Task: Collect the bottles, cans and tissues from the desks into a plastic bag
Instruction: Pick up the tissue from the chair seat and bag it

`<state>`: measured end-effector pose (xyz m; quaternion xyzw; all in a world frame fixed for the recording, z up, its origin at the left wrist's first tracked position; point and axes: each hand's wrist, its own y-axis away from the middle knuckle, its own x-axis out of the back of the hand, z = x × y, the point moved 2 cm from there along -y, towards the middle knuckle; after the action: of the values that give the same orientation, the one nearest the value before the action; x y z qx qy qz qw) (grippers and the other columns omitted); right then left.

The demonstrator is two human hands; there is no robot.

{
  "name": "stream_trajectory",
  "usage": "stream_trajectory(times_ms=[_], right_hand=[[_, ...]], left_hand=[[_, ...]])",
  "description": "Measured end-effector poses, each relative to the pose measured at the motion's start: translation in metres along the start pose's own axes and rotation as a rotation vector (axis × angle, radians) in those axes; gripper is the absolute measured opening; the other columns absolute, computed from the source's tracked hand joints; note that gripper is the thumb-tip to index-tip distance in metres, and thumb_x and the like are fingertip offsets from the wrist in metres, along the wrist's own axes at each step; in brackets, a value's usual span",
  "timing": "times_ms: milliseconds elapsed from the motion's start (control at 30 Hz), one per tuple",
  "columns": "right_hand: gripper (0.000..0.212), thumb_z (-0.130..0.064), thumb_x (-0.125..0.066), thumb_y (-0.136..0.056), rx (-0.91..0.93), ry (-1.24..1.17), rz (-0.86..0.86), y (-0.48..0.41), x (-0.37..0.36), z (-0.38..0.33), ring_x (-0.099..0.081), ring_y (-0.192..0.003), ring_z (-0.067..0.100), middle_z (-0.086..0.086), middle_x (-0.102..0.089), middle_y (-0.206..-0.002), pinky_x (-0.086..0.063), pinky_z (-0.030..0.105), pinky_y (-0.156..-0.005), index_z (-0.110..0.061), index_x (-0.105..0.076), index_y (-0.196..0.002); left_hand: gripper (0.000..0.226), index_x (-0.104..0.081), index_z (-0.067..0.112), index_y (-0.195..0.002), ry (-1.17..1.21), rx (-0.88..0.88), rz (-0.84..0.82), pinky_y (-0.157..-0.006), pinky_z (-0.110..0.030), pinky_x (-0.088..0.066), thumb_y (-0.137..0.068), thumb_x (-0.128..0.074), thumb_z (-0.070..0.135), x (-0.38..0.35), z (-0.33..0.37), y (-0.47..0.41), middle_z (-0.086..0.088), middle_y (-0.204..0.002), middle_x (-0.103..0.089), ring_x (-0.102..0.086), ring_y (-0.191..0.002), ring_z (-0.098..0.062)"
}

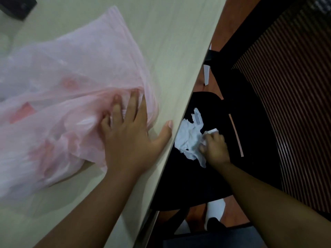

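Tissue (189, 138) lies crumpled on the black chair seat (232, 113) below the desk edge, right hand (215, 147) closing on it — best gathered whole. Left hand (129, 133) lies flat and open, fingers tucked into the pink plastic bag (62, 77) on the pale wooden desk (170, 42); reddish floor (227, 31) beyond.

Pale desk (179, 42) — pink plastic bag (71, 68), dark object (18, 6)

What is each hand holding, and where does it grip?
The right hand clutches crumpled white tissues at their right edge. The left hand presses flat on the pink plastic bag, gripping nothing.
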<state>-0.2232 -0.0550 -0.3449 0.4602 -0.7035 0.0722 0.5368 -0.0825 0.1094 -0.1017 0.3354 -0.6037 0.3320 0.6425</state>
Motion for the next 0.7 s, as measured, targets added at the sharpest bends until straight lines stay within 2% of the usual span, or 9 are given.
stream_trajectory(times_ms=[67,100,133,167,267,400,467,567,700], right_hand=[[0.097,-0.073,-0.052,-0.072,0.026,0.204,-0.130,-0.006,-0.006,-0.014,-0.014,-0.138,0.045,0.014,-0.008,-0.154,-0.029,0.058,-0.103,-0.035,-0.011,-0.150],[0.112,-0.082,-0.051,-0.066,0.046,0.289,-0.215,-0.010,-0.010,-0.018,0.006,-0.142,0.046,0.008,0.015,-0.157,-0.019,0.065,-0.106,-0.044,0.017,-0.147],[0.119,-0.086,-0.050,-0.062,0.081,0.343,-0.274,-0.014,-0.016,-0.022,0.017,-0.141,0.047,0.005,0.030,-0.155,-0.013,0.070,-0.106,-0.048,0.033,-0.138],[0.121,-0.087,-0.052,-0.061,0.118,0.371,-0.287,-0.017,-0.021,-0.026,0.021,-0.141,0.048,0.006,0.035,-0.154,-0.012,0.073,-0.104,-0.049,0.038,-0.133],[0.119,-0.083,-0.056,-0.064,0.123,0.410,-0.278,-0.029,-0.036,-0.031,0.015,-0.142,0.049,0.008,0.027,-0.158,-0.018,0.074,-0.101,-0.049,0.026,-0.142],[0.098,-0.074,-0.057,-0.074,-0.001,0.412,-0.395,-0.039,-0.047,-0.025,-0.008,-0.138,0.045,0.010,0.007,-0.157,-0.030,0.058,-0.103,-0.045,0.003,-0.147],[0.081,-0.057,-0.063,-0.080,0.053,0.384,-0.322,-0.038,-0.043,-0.022,-0.028,-0.126,0.040,0.014,-0.016,-0.147,-0.040,0.049,-0.098,-0.037,-0.019,-0.145],[0.058,-0.030,-0.057,-0.091,0.011,0.270,-0.337,-0.039,-0.035,-0.012,-0.039,-0.124,0.038,0.017,-0.032,-0.142,-0.042,0.045,-0.098,-0.022,-0.034,-0.144],[0.051,-0.031,-0.058,-0.089,0.051,0.275,-0.350,-0.041,-0.037,-0.002,-0.056,-0.107,0.030,0.015,-0.052,-0.126,-0.051,0.039,-0.088,-0.010,-0.043,-0.133]], left_hand=[[0.088,-0.028,0.017,-0.152,0.002,-0.001,0.016,-0.109,-0.057,-0.025,-0.084,-0.031,0.073,0.001,0.000,0.000,0.002,-0.161,-0.028,-0.022,-0.147,-0.034],[0.087,-0.026,0.018,-0.152,0.005,0.000,0.023,-0.109,-0.057,-0.025,-0.084,-0.032,0.073,0.001,0.000,0.000,0.002,-0.161,-0.028,-0.022,-0.147,-0.034],[0.087,-0.024,0.018,-0.152,0.006,0.001,0.025,-0.109,-0.057,-0.024,-0.085,-0.032,0.072,0.000,0.000,0.000,0.002,-0.161,-0.028,-0.022,-0.147,-0.034],[0.086,-0.023,0.019,-0.152,0.008,0.002,0.028,-0.109,-0.056,-0.024,-0.085,-0.032,0.072,0.000,0.000,0.001,0.002,-0.161,-0.027,-0.021,-0.148,-0.033],[0.087,-0.026,0.018,-0.152,0.008,0.005,0.032,-0.108,-0.056,-0.024,-0.085,-0.033,0.072,0.000,0.001,0.001,0.002,-0.161,-0.028,-0.022,-0.147,-0.034],[0.088,-0.032,0.016,-0.151,-0.018,0.009,0.022,-0.107,-0.056,-0.029,-0.083,-0.033,0.073,0.000,0.002,0.000,0.003,-0.160,-0.030,-0.026,-0.146,-0.035],[0.088,-0.032,0.015,-0.150,-0.014,0.010,0.030,-0.107,-0.057,-0.030,-0.083,-0.034,0.072,0.001,0.002,0.000,0.002,-0.159,-0.032,-0.027,-0.145,-0.035],[0.088,-0.032,0.015,-0.151,-0.019,0.010,0.041,-0.107,-0.056,-0.029,-0.083,-0.035,0.072,-0.001,0.001,0.000,0.002,-0.159,-0.032,-0.027,-0.145,-0.035],[0.088,-0.034,0.016,-0.150,-0.014,0.016,0.044,-0.108,-0.055,-0.027,-0.082,-0.036,0.072,0.000,0.002,-0.001,0.004,-0.159,-0.032,-0.026,-0.146,-0.034]])
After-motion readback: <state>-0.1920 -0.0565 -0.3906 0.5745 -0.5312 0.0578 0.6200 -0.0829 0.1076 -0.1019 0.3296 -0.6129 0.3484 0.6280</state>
